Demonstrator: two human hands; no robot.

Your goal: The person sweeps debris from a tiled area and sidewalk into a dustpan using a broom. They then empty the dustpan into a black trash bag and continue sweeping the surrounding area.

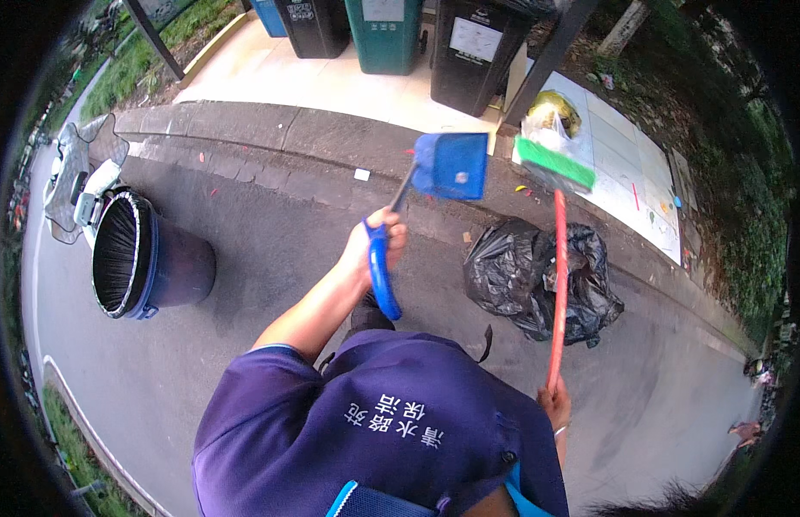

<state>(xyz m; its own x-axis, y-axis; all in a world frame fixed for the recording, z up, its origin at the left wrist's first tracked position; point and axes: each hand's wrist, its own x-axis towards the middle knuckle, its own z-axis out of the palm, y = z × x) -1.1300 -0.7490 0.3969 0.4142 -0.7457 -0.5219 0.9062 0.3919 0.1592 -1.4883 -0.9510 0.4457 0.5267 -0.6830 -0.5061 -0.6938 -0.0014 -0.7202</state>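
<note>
My left hand (385, 240) is closed around the grip of a blue dustpan (455, 158) with a metal shaft. The pan is raised in front of me over the kerb, and a small pale spot shows on it. Low on the right, my right hand (555, 406) holds the orange-red handle of a broom (560, 278). Its head, with green bristles (555, 161), points up and away from me, near the tiled slab. Black plastic rubbish bags (506, 265) lie on the asphalt behind the broom handle; one gapes, its contents unclear.
A round bin with a black liner (183, 258) stands left, beside a scooter (83, 187). Wheeled bins, including a green one (383, 39) and a black one (471, 64), line the tiled platform. A tied yellowish bag (551, 116) rests near a post (545, 58). Litter (361, 174) dots the kerb.
</note>
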